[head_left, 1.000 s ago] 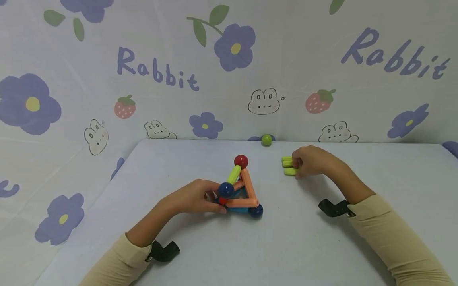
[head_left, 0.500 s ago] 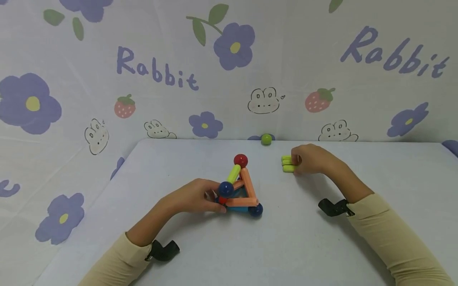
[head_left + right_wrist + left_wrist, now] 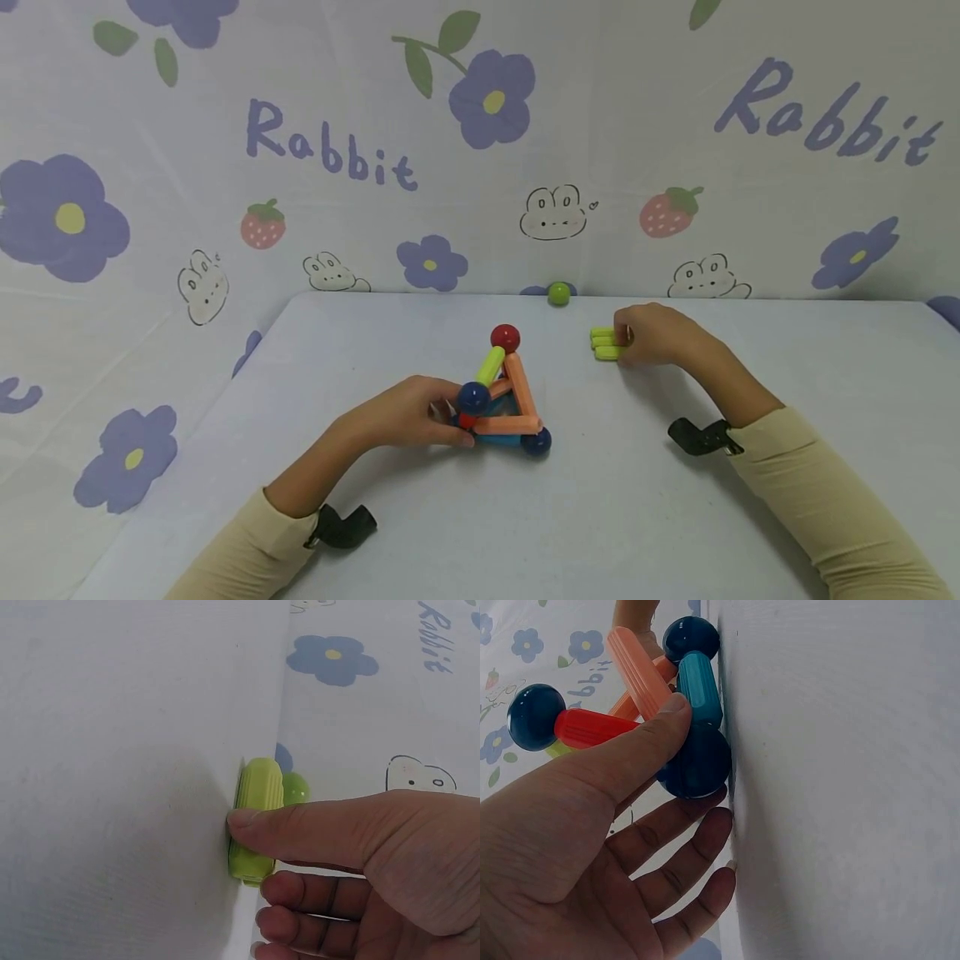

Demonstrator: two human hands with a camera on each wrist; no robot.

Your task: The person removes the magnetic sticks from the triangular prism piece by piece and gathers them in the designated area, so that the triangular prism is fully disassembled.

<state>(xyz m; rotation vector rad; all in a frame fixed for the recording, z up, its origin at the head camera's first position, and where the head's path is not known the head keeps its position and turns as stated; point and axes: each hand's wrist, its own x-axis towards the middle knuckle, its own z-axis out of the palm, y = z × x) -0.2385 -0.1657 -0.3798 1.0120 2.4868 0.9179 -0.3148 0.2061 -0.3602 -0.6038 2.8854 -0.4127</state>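
A magnetic ball-and-stick structure (image 3: 508, 426) stands mid-table, with orange, red, yellow-green and blue sticks joined at balls. My left hand (image 3: 420, 412) holds its near-left corner. In the left wrist view, the thumb lies on a dark blue ball (image 3: 697, 766), with the index fingertip against its other side; the remaining fingers curl loosely. At the back right, my right hand (image 3: 654, 335) grips several yellow-green magnetic sticks (image 3: 604, 342) lying side by side, their right ends hidden by the fingers. The right wrist view shows the thumb pressing the nearest stick (image 3: 260, 784).
A green ball (image 3: 558, 293) sits at the table's back edge, against a patterned cloth (image 3: 337, 225). A red ball (image 3: 506, 338) tops the structure's far corner. Dark wrist cameras (image 3: 343, 528) project from both sleeves over the white table (image 3: 600, 517).
The nearest yellow-green stick has moved back against the others, closing the gap, as my right fingers drew together. My left hand and the structure have stayed still.
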